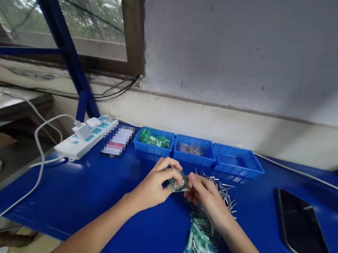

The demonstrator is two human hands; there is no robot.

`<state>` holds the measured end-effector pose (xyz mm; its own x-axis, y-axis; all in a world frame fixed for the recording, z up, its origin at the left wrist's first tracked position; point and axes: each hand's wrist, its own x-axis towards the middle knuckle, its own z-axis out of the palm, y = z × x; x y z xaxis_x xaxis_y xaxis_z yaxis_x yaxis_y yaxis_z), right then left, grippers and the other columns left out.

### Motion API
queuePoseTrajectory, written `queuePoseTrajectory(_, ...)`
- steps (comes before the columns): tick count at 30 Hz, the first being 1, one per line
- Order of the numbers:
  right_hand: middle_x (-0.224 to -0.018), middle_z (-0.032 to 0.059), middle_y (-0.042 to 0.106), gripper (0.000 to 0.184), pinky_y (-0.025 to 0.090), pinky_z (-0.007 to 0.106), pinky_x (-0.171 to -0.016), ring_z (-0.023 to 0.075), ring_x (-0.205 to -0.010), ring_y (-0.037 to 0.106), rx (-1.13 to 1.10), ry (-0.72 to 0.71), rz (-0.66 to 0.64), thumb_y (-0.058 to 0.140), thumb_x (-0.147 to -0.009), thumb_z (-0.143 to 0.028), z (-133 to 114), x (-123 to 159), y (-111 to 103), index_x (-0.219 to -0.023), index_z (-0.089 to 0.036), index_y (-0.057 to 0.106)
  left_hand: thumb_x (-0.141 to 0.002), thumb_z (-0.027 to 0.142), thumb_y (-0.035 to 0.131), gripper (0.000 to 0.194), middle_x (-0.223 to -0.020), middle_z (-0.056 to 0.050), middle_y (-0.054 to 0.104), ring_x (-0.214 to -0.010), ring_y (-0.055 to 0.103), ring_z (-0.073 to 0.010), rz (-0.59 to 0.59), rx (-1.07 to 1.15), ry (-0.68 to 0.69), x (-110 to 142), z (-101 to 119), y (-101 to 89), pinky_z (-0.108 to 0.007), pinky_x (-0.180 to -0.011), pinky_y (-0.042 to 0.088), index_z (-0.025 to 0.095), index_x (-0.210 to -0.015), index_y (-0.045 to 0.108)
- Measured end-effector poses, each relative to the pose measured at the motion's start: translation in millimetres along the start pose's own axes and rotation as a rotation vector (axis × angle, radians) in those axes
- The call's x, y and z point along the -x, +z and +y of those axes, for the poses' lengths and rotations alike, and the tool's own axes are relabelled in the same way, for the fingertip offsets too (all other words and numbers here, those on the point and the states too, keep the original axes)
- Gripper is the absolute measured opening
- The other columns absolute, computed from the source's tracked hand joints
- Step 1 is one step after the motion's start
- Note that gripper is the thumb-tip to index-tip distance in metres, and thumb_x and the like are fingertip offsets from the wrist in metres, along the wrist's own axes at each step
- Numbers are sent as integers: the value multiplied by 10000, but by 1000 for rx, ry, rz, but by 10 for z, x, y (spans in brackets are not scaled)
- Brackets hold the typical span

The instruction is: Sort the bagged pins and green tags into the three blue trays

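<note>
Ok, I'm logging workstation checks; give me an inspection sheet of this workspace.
Surface: glossy blue tabletop.
Job's things: small green-tinted plastic packet; loose thin silver metal rods; green-tinted plastic packaging; three rectangular blue plastic bins.
Clutter: flat black rectangular device; pixelated phone-shaped item.
Hands: left hand pinching packet; right hand at its edge.
Cables: slim white cable looping near white plastic power strip.
Surroundings: grey-and-cream wall; brown-framed window.

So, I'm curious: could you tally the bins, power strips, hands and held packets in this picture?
Blue bins: 3
White power strip: 1
Hands, left hand and right hand: 2
Held packet: 1
Total: 7
</note>
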<state>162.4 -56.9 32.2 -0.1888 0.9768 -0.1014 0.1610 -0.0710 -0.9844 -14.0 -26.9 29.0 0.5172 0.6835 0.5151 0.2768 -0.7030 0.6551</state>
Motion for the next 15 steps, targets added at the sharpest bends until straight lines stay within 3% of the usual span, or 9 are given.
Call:
queuePoseTrajectory(4,-582,-40,471,362,285,218,-469,84,-487,383,-91,-52,92,576,-764,-534,46,-8,3,-769,-173,551,-777,47,553,207,-1244,-40,383,-1209,368,-230,-72,-98,-24,44,16,39,-372,-970,354,241,-820,610)
queuePoseTrajectory(6,-603,-33,473,340,302,221,-471,85,-494,388,-8,-137,210,563,-785,-511,63,-9,-20,-778,-172,551,-768,105,599,212,-1317,-49,297,-1272,283,-267,-91,-122,-77,53,16,57,-415,-994,334,264,-908,618)
queuePoseTrajectory(9,-681,-2,513,226,358,241,-511,108,-550,447,253,-386,428,517,-850,-394,78,5,-59,-803,-180,573,-742,290,678,300,-1319,-75,281,-1284,243,-300,-105,-82,-165,43,18,78,-467,-1026,286,282,-1033,605)
queuePoseTrajectory(12,-780,36,537,109,415,273,-595,139,-657,509,528,-689,521,500,-867,-236,96,34,-81,-861,-198,602,-819,520,521,350,-1140,-89,455,-1134,422,-256,-58,158,-337,12,1,91,-405,-927,380,240,-1002,624)
queuePoseTrajectory(15,-807,49,513,170,430,281,-603,149,-688,512,700,-879,452,504,-851,-147,136,51,-72,-954,-217,620,-875,622,254,592,-842,-72,576,-776,551,-168,-19,558,-588,-23,-49,85,-271,-626,420,165,-867,629)
